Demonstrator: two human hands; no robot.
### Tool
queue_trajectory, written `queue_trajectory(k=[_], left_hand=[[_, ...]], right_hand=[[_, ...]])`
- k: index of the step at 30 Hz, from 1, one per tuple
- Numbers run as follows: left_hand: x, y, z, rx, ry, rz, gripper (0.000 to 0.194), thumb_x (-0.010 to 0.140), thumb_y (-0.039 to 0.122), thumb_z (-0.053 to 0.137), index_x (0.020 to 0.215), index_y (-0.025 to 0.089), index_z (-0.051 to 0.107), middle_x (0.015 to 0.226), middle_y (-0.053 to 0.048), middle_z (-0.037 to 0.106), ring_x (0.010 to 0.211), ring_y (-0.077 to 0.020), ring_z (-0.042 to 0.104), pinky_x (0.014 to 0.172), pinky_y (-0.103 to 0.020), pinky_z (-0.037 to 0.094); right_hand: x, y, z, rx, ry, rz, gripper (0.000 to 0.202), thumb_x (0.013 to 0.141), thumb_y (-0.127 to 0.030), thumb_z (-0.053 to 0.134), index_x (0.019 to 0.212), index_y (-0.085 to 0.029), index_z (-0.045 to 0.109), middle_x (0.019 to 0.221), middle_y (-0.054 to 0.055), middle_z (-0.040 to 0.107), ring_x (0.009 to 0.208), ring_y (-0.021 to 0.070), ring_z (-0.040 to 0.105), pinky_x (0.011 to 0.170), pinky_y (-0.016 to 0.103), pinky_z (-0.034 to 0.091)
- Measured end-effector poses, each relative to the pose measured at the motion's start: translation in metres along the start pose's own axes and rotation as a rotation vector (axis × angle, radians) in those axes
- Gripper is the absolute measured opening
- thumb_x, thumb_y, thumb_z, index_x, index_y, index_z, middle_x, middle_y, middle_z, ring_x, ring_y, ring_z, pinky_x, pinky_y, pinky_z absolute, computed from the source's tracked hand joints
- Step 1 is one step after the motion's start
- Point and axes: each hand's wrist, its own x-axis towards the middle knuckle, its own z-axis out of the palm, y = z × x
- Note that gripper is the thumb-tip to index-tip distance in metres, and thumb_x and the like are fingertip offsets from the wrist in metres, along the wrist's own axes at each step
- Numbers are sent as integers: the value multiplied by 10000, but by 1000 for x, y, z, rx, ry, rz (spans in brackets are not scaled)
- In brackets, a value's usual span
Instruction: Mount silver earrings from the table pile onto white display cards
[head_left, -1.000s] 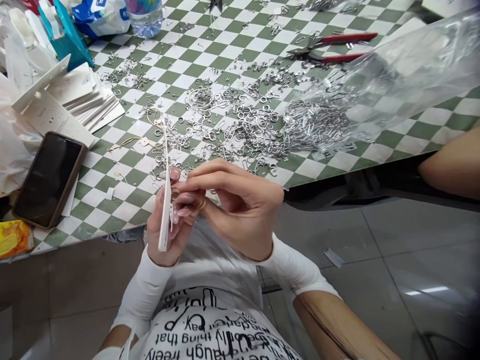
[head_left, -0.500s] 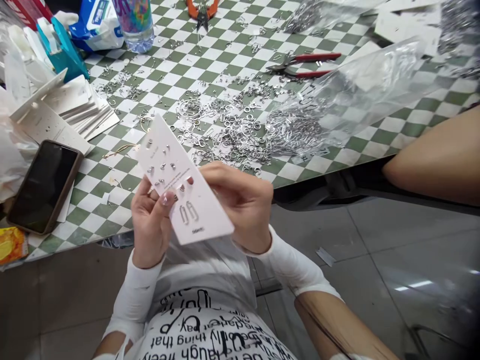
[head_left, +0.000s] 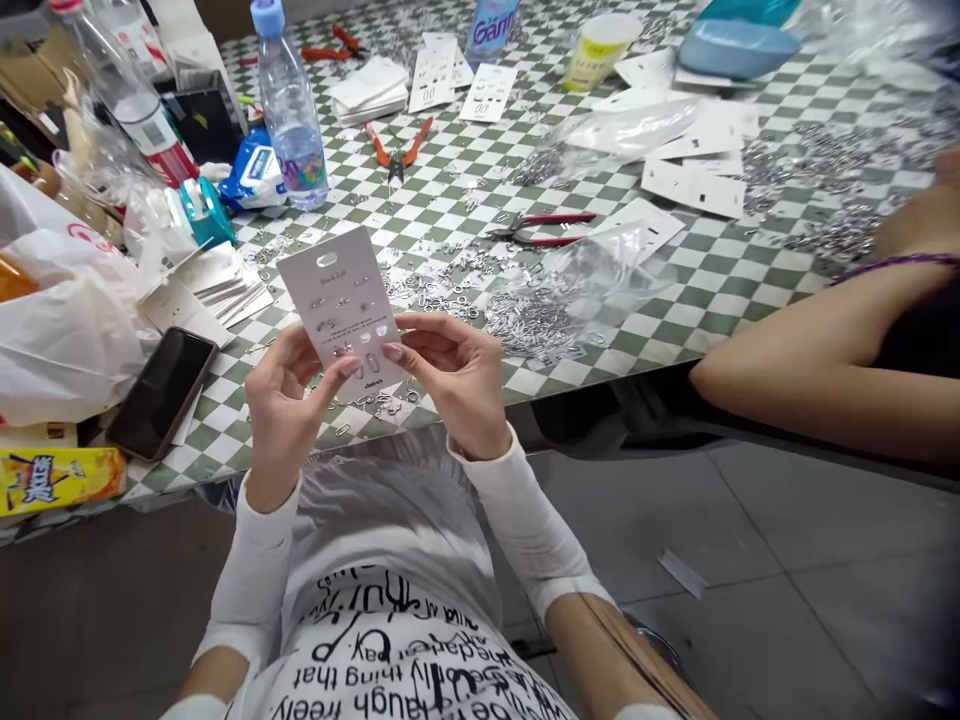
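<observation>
A white earring card [head_left: 339, 285] stands nearly upright over the table's front edge, its printed side towards me. Rows of small silver earrings show on it, with two paperclip-shaped pieces near the bottom. My left hand [head_left: 289, 400] pinches its left lower edge, thumb in front and fingers behind. At the right lower edge my right hand [head_left: 461, 375] grips it the same way, thumb tip on the face. The fingers behind the card are partly hidden. Loose silver rings and links [head_left: 435, 290] lie just beyond, beside a heap of wire clips [head_left: 532, 315].
Red-handled pliers [head_left: 544, 228] and orange-handled cutters [head_left: 397, 150] lie farther back. On the left are a phone [head_left: 161, 393], a stack of cards [head_left: 225, 285], a water bottle [head_left: 296, 130] and a yellow box [head_left: 60, 480]. Another person's arm [head_left: 795, 370] rests at the right edge.
The card has turned from a slant to nearly upright, facing me. My right hand has shifted from behind it to its right edge. The view has lifted, showing more of the table's far side.
</observation>
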Motion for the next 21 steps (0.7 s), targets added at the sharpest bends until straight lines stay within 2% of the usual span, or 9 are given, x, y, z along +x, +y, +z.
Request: queue_trajectory(k=[5,10,14,17,19,21], left_hand=[[6,2,8,-74,60,-40,306,802,315,859,1062,193,754,1094,-77,784,1003,-210,755,908,-319,656],[14,5,10,-90,39,-31,423,729,351,911,1085,195,744,1102,-84,782,999,-224,756,904,-345,657],[24,6,4,-37,85,4,355,834,451,816,1078,206,736,1102,-90,774,993,-214,746,872,-338,644],[30,4,0,63,152,36,319,930,514,687,972,202,733,972,-73,767,859,-169,726,748,-283,617],[32,0,-1,99,137,29,322,936,513,677,903,196,728,885,-58,750,768,-144,695,674,-255,589],[33,-5,1,108,79,-1,297,905,492,724,895,195,740,867,-53,749,752,-145,690,682,-258,597]], right_hand=[[3,-4,3,26,2,16,296,755,-271,877,1017,-202,759,935,19,808,869,156,787,797,289,696],[5,-6,5,53,11,17,340,713,-297,903,1013,-218,763,955,13,808,892,163,787,824,307,693],[10,-7,7,44,27,34,316,734,-298,886,1014,-226,757,966,17,808,911,171,786,835,331,697],[17,-6,9,28,44,46,338,727,-323,891,1020,-230,750,982,22,806,935,183,783,875,370,696],[22,-4,10,17,61,53,363,719,-359,896,1023,-230,746,996,28,805,949,191,781,904,393,690],[28,-2,11,6,71,62,403,706,-405,902,1030,-225,743,1009,37,804,950,197,780,909,404,687]])
